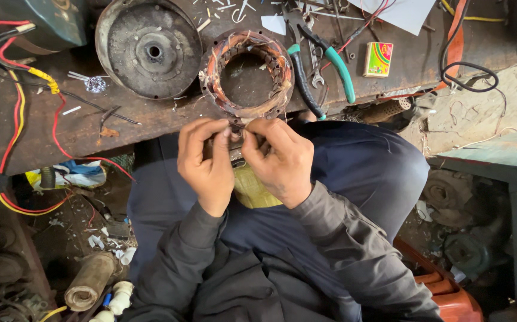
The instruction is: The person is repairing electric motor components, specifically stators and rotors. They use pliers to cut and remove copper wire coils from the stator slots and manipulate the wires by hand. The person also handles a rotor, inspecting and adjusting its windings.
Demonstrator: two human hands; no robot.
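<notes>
Two hands meet at the centre of the frame: your left hand (206, 162) and right hand (277, 160) both have their fingertips pinched closed on something small at the lower rim of the copper-wound stator ring (246, 74), though what they pinch is too small to tell. The ring lies on the rusty workbench (85, 128), between the round metal cover (149, 49) and the green-handled pliers (324, 65)

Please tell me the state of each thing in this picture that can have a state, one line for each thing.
Left hand: fingers pinched on a small part.
Right hand: fingers pinched on the same part.
Stator ring with copper winding: lying flat on the bench edge.
Round metal cover: lying flat, hollow side up.
Pliers with green handles: handles spread, unheld.
Small box: shut.
</notes>
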